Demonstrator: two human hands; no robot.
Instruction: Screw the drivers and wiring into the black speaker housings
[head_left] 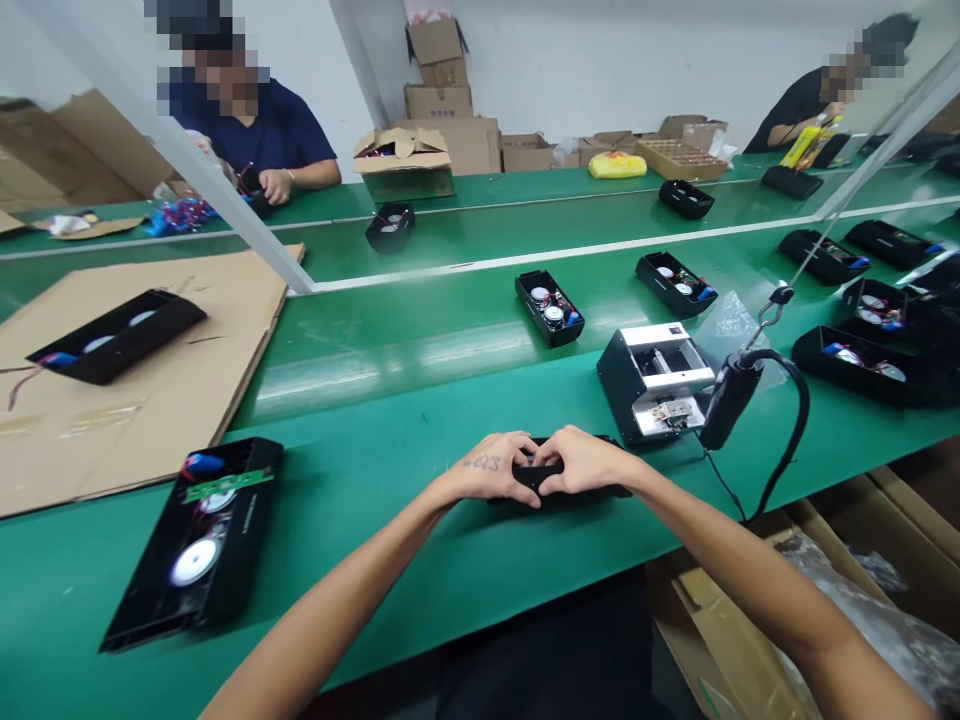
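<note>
On the green bench in front of me lies a black speaker housing (534,480), mostly covered by my hands. My left hand (491,466) grips its left part, fingers curled over the far side and thumb on the near side. Facing it, my right hand (583,462) holds the middle in the same way, its thumb close to the left one. What lies inside this housing is hidden. Just beyond my right hand stands a black and silver screw feeder (660,385). An electric screwdriver (731,400) hangs to its right.
An open speaker housing with round drivers (195,560) lies left, near a cardboard sheet (247,370) bearing another. More housings sit on the conveyor (420,310) and at right (862,365). Two people (255,140) work across the line. Boxes (720,620) stand below right.
</note>
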